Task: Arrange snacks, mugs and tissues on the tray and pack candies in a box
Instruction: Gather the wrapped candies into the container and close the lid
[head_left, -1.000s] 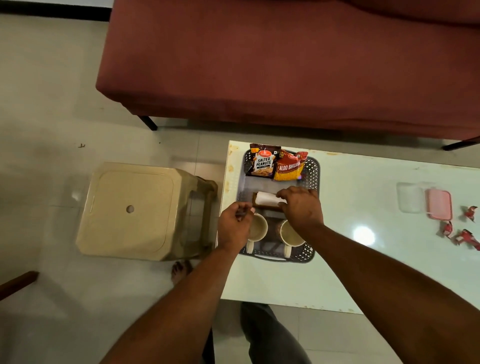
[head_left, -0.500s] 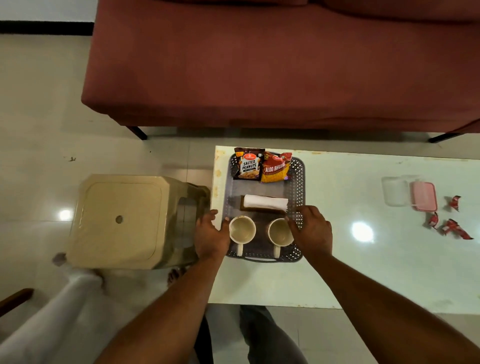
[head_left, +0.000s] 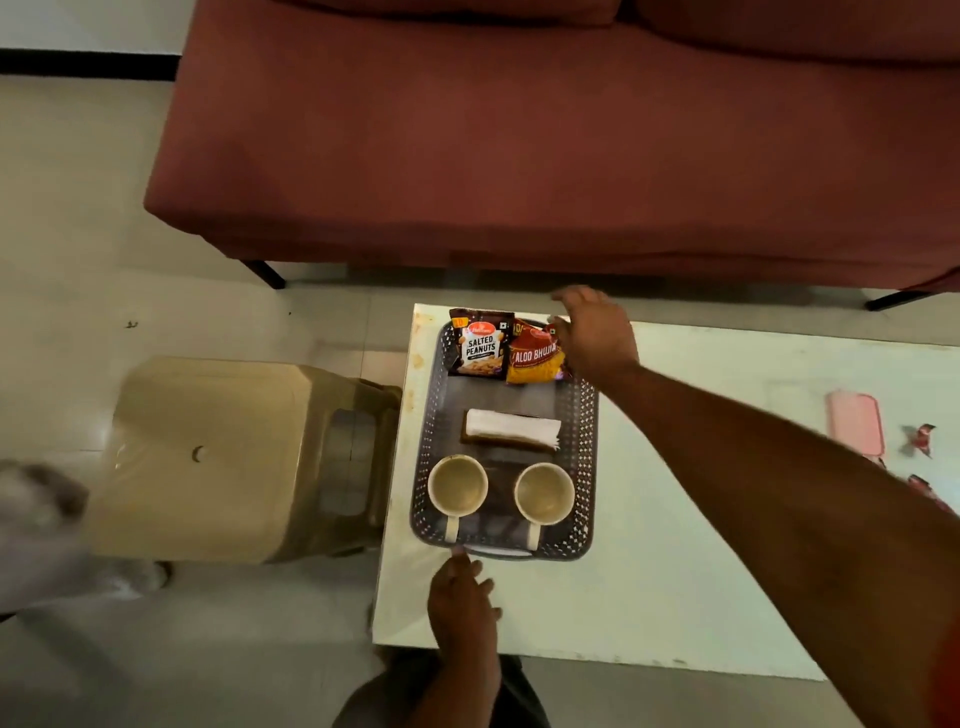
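Tray (head_left: 586, 441): dark, perforated walls, on the left end of the pale table (head_left: 675, 571).
Snacks: peanuts (head_left: 480, 345) and bhujia (head_left: 535, 356) lie side by side at the tray's far end, the peanuts on the left.
Tissues (head_left: 511, 426): a white stack in a brown holder across the middle of the tray.
Mugs: left mug (head_left: 457, 486) and right mug (head_left: 544, 493) stand upright at the near end, handles toward the person (both look empty).
Right hand (head_left: 597, 335): fingers spread, holding nothing, over the tray's far right corner beside the bhujia; contact cannot be told.
Left hand (head_left: 462, 597): loose, nothing in it, fingertips at the tray's near rim.
Box lid (head_left: 854, 423): pink, on the table well to the right.
Candies (head_left: 919, 440): red wrappers loose on the table beyond the lid.
Stool (head_left: 208, 457): beige, just left of the table.
Sofa (head_left: 519, 130): maroon, behind the table.
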